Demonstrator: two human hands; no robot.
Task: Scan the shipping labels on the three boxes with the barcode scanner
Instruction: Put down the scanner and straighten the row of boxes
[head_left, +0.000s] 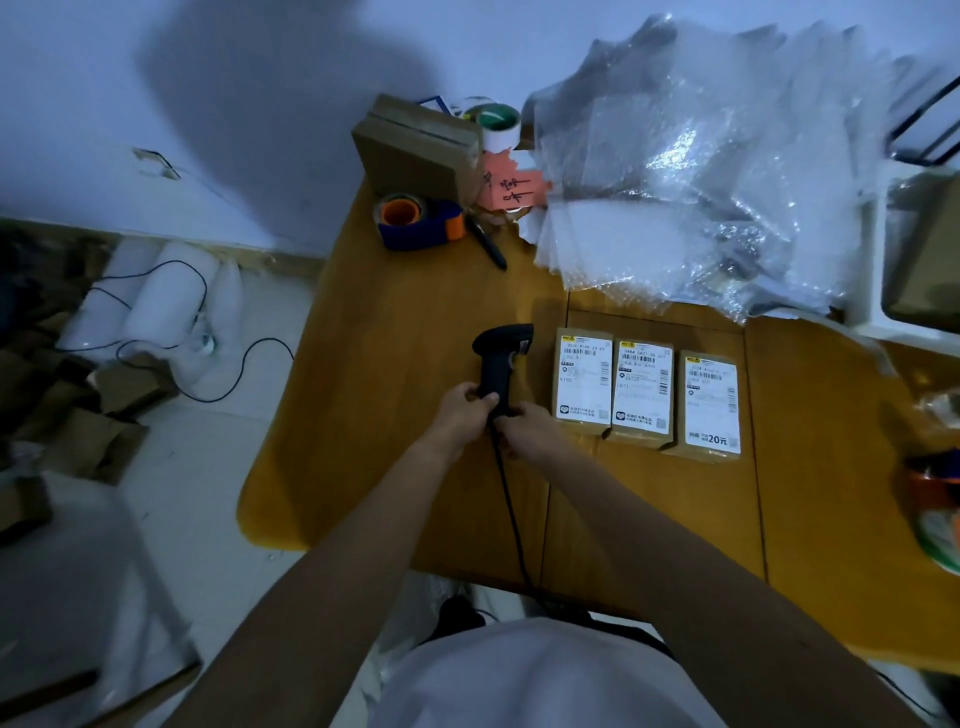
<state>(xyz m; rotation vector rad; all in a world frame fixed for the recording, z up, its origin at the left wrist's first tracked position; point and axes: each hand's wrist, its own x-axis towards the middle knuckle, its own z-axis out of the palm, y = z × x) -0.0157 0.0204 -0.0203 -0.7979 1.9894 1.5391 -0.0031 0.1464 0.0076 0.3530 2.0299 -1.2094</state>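
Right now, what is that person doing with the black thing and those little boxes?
A person is holding a black barcode scanner over a wooden table. The left hand wraps its handle and the right hand holds the bottom, where the cord comes out. Three small cardboard boxes lie side by side just right of the scanner, with white shipping labels facing up. The scanner's head is not clearly aimed at any label.

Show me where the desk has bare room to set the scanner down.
Bare wood lies between the tape dispenser and the scanner, and along the near desk edge below the three boxes. The far right is crowded with bubble wrap.
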